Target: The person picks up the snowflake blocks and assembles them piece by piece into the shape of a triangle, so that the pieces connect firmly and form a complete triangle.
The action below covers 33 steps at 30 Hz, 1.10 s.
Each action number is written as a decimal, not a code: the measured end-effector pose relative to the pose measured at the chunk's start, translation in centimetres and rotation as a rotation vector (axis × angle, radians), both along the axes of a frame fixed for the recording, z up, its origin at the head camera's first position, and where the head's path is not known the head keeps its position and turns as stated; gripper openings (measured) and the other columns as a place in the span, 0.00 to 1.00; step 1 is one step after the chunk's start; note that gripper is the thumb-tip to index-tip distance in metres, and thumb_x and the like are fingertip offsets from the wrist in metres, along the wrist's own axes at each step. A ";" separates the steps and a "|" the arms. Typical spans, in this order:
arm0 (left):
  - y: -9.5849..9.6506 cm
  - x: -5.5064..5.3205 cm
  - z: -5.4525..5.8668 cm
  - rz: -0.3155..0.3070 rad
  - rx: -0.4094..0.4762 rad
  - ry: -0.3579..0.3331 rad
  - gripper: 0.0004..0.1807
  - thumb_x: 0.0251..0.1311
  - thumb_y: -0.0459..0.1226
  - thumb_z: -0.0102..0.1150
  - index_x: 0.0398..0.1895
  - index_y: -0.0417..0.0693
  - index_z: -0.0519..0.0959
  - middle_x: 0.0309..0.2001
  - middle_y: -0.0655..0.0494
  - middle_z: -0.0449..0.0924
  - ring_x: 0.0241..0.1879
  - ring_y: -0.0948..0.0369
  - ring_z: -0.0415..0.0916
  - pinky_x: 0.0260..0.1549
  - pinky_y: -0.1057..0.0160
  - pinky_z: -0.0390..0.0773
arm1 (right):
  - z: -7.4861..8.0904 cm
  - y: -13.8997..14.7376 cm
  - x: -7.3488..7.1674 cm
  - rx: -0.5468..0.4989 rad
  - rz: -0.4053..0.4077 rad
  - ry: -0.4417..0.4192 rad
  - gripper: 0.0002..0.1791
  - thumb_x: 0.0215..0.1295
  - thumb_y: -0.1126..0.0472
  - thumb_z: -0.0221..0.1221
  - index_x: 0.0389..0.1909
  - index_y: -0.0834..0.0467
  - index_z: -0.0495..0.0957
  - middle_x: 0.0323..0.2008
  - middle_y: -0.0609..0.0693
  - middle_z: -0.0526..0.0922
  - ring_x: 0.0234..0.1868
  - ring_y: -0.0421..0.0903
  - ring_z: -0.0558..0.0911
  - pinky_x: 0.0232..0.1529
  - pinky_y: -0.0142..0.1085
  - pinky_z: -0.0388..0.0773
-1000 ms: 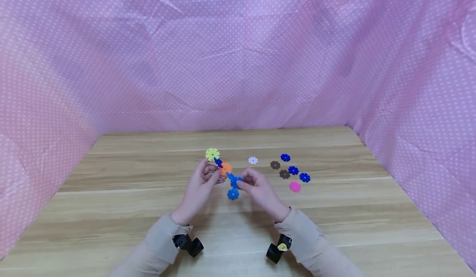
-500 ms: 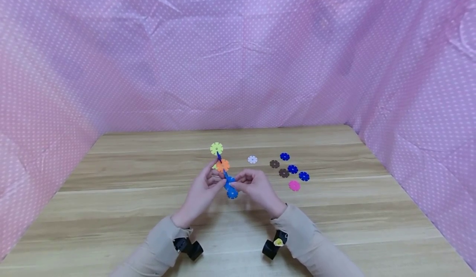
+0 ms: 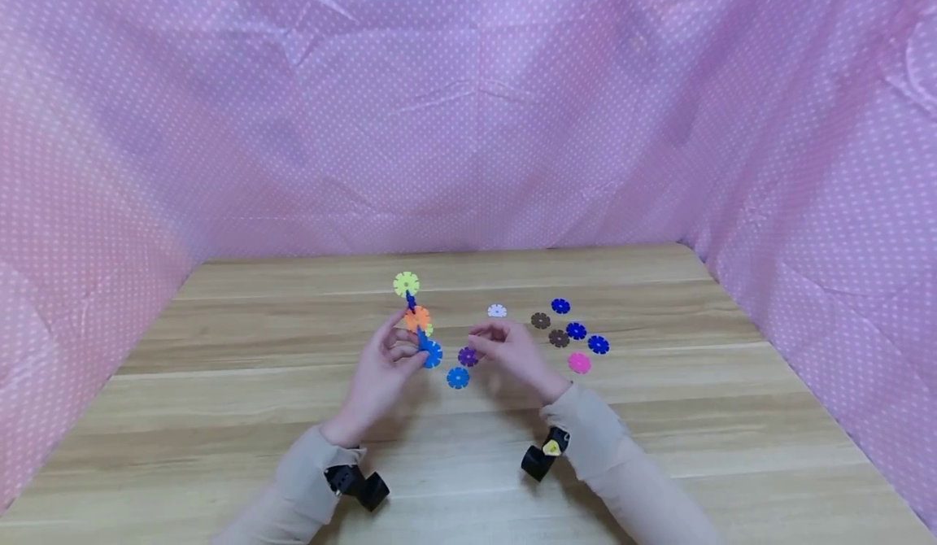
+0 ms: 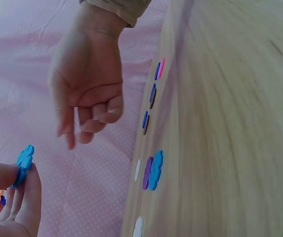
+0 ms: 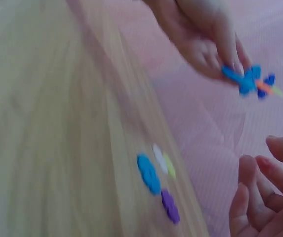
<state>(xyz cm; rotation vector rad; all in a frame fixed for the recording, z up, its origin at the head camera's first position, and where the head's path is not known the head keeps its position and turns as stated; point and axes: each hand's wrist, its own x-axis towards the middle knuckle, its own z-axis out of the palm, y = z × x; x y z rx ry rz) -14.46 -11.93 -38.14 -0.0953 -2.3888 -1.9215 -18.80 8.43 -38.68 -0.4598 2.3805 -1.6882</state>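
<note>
Above the wooden table (image 3: 220, 325), at frame centre, the right hand (image 3: 515, 358) had released the disc chain (image 3: 418, 317) and drawn away, empty; the left hand (image 3: 379, 372) alone pinched it.

The left hand (image 3: 381, 366) pinches a yellow, orange and blue disc chain (image 3: 420, 317), apparently tilted.

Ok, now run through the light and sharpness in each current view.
Head view: fairly bright and clear, soft shadows on the table under the left hand and right hand, the pink curtain palest toward the left edge; left wrist view: dimmer, slightly soft; right wrist view: also dim and the blurriest, the held disc chain smeared.
</note>
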 end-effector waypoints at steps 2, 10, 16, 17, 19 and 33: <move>-0.4 0.0 0.1 0.016 0.006 -0.022 0.39 0.56 0.24 0.59 0.71 0.44 0.55 0.44 0.45 0.75 0.39 0.62 0.80 0.37 0.73 0.79 | -0.4 0.4 -0.8 0.063 -0.022 -0.011 0.15 0.63 0.63 0.58 0.48 0.67 0.76 0.38 0.59 0.82 0.39 0.48 0.80 0.46 0.43 0.78; -1.0 0.2 0.0 0.039 0.048 -0.048 0.39 0.58 0.24 0.57 0.70 0.48 0.51 0.40 0.47 0.74 0.36 0.66 0.79 0.39 0.72 0.80 | -1.4 -0.1 -3.1 0.368 0.054 0.010 0.19 0.58 0.61 0.64 0.50 0.61 0.76 0.43 0.53 0.81 0.46 0.49 0.79 0.51 0.43 0.76; -1.0 0.2 -0.3 0.002 0.128 -0.089 0.39 0.60 0.23 0.55 0.69 0.53 0.50 0.35 0.48 0.76 0.36 0.63 0.81 0.40 0.66 0.82 | -1.4 -1.3 -3.3 0.527 0.093 0.044 0.19 0.55 0.60 0.67 0.48 0.60 0.77 0.46 0.57 0.81 0.48 0.52 0.80 0.52 0.45 0.76; -1.0 0.2 -0.3 0.000 0.129 -0.088 0.39 0.60 0.23 0.55 0.69 0.53 0.50 0.35 0.49 0.76 0.35 0.63 0.81 0.39 0.66 0.82 | -1.4 -1.4 -3.4 0.537 0.096 0.056 0.19 0.55 0.60 0.67 0.47 0.60 0.77 0.46 0.57 0.82 0.48 0.53 0.80 0.52 0.45 0.76; -1.0 0.2 -0.3 -0.005 0.140 -0.079 0.38 0.60 0.23 0.55 0.69 0.52 0.51 0.34 0.49 0.77 0.35 0.63 0.82 0.39 0.66 0.82 | -1.4 -1.7 -3.4 0.549 0.098 0.061 0.19 0.54 0.61 0.67 0.47 0.61 0.77 0.45 0.57 0.82 0.47 0.53 0.80 0.52 0.45 0.76; -0.7 0.3 -0.5 -0.026 0.151 -0.068 0.37 0.60 0.24 0.55 0.70 0.51 0.52 0.34 0.50 0.77 0.33 0.65 0.81 0.39 0.66 0.82 | -1.4 -2.5 -3.4 0.594 0.128 0.065 0.09 0.52 0.66 0.67 0.35 0.61 0.80 0.28 0.50 0.79 0.29 0.43 0.75 0.35 0.34 0.74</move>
